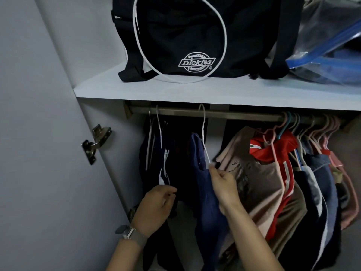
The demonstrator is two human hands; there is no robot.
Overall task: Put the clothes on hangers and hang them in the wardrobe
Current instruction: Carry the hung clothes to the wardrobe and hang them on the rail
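A blue garment (205, 184) is hung on a white hanger (204, 133) whose hook is seen over the rail (234, 114) under the shelf (175, 90). The hanger's lower right arm is pinched by the right hand (224, 187) between thumb and fingertips (212, 167), the other fingers curled in, just beside a beige printed shirt (259, 178). The left hand (156, 206) is held lower and to the left, near the dark clothes (156, 163) on a second white hanger (159, 126); its fingers are curled inward at dark fabric (whether the fabric is gripped cannot be told). A watch with a grey band (130, 234) is worn on the left wrist. Right of the beige shirt, a red garment with white stripes (281, 153) and further dark, denim and pink clothes are packed tightly on pink and blue hangers (312, 126) along the rail. On the shelf a black bag (195, 36) with a white logo and a white loop cord is set, with a clear plastic bag with a blue strip (332, 45) just beside it on the right. The open door (48, 153) is seen at left, joined by a metal hinge (96, 143).
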